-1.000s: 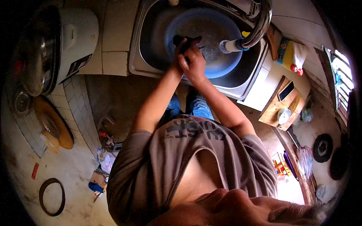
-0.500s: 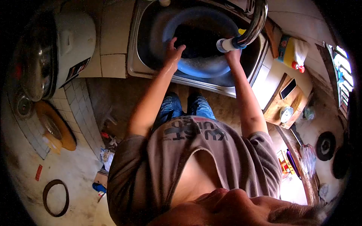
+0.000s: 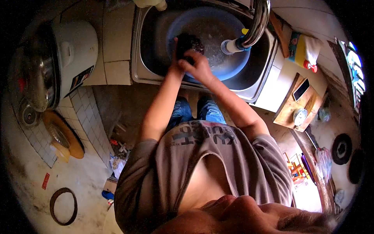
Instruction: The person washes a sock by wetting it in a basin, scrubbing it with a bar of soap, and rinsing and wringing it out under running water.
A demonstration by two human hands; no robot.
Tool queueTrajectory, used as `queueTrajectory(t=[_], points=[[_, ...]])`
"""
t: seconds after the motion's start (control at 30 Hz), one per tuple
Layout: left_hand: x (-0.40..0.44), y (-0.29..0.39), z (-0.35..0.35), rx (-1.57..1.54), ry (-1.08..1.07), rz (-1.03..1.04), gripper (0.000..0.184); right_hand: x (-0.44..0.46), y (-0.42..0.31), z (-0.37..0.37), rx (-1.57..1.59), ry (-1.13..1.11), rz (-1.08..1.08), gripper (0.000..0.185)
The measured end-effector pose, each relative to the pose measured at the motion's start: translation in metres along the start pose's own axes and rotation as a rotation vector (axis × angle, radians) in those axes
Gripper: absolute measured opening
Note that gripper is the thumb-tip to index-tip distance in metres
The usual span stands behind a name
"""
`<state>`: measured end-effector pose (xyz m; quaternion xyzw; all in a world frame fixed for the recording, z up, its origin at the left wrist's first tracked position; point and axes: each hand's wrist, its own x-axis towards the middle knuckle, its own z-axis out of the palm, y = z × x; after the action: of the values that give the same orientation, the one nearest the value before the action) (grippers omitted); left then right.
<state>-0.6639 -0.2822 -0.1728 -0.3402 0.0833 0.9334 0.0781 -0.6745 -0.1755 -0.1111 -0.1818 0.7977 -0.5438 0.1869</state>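
At upper centre, a basin is being held in a sink; at its left, a dark bundle is being pinched along its near edge by the curled right hand, its long axis being obscured; the left hand is being shadowed, grip unclear.

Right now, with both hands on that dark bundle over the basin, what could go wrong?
The dark bundle looks wet, so it might slip from the left hand and right hand and splash into the blue basin. The white nozzle hangs over the basin, so lifting the bundle toward it could knock it. The phone lies uncovered on the wooden board beside the sink area; stray drops could reach it.
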Motion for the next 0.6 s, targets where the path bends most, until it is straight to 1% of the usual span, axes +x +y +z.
queueTrajectory(t=[0.03, 0.07, 0.13, 0.2, 0.23, 0.27, 0.3, 0.33, 0.37, 0.4, 0.43, 0.47, 0.5, 0.53, 0.6], points=[[-0.004, 0.004, 0.005, -0.021, -0.014, -0.057, 0.051, -0.002, -0.019, -0.004, -0.125, -0.07, -0.111, 0.03], [-0.006, 0.006, 0.008, -0.016, -0.025, -0.09, 0.049, -0.005, -0.024, 0.003, -0.108, -0.033, -0.143, 0.028], [0.007, 0.0, -0.008, 0.037, -0.067, -0.009, 0.046, 0.0, -0.022, 0.005, -0.265, 0.035, -0.263, 0.026], [0.034, -0.016, -0.03, 0.151, -0.061, 0.179, 0.042, 0.01, 0.009, 0.007, -0.395, 0.14, -0.24, 0.025], [0.044, -0.025, -0.039, 0.207, 0.013, 0.251, 0.041, 0.019, 0.017, 0.001, -0.475, 0.097, -0.077, 0.026], [0.05, -0.032, -0.044, 0.27, 0.126, 0.293, 0.039, 0.028, 0.028, -0.007, -0.498, 0.13, -0.04, 0.026], [0.039, -0.032, -0.028, 0.272, 0.304, 0.218, 0.04, 0.034, 0.043, -0.014, -0.47, 0.126, 0.019, 0.025], [0.026, -0.031, -0.01, 0.256, 0.478, 0.139, 0.044, 0.039, 0.061, -0.02, -0.473, 0.162, 0.063, 0.026], [0.017, -0.03, 0.005, 0.322, 0.493, 0.163, 0.048, 0.045, 0.104, -0.022, -0.425, 0.26, 0.044, 0.027], [0.008, -0.03, 0.018, 0.385, 0.512, 0.182, 0.051, 0.045, 0.137, -0.032, -0.73, 0.164, 0.056, 0.028], [0.012, -0.03, 0.012, 0.38, 0.514, 0.178, 0.051, 0.041, 0.144, -0.044, -0.836, 0.199, 0.036, 0.028], [0.02, -0.026, 0.004, 0.444, 0.47, 0.244, 0.057, 0.042, 0.146, -0.054, -0.94, 0.235, 0.009, 0.029], [0.024, -0.02, -0.003, 0.508, 0.425, 0.311, 0.063, 0.042, 0.141, -0.064, -0.482, 0.296, 0.186, 0.028], [0.007, -0.005, 0.008, 0.674, 0.525, 0.195, 0.068, 0.039, 0.157, -0.075, -0.298, 0.343, 0.211, 0.028], [-0.016, 0.004, 0.028, 0.637, 0.483, 0.306, 0.069, 0.039, 0.206, -0.096, -0.205, 0.388, 0.107, 0.032]])
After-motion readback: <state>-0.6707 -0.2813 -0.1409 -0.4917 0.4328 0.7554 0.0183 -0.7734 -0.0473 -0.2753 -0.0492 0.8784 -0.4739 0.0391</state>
